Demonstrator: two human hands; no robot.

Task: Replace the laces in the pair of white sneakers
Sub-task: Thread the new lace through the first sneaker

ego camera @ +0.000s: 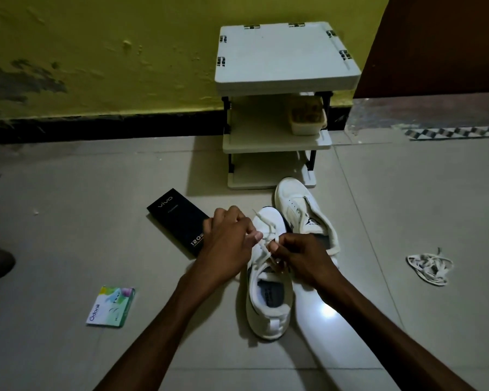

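A white sneaker (267, 306) stands on the tiled floor in front of me, toe pointing away. A white lace (266, 238) crosses its upper eyelets. My left hand (229, 244) pinches one strand of that lace at the left side of the shoe. My right hand (297, 258) pinches the lace on the right side, fingers curled over the eyelets. The second white sneaker (302, 213) lies just behind and to the right, with no lace in it and its tongue open. A loose bundle of white laces (429, 268) lies on the floor at the right.
A black phone box (178, 221) lies left of the shoes, partly under my left hand. A small green and white packet (110, 306) lies at the front left. A white three-shelf rack (280, 108) stands against the yellow wall behind the shoes.
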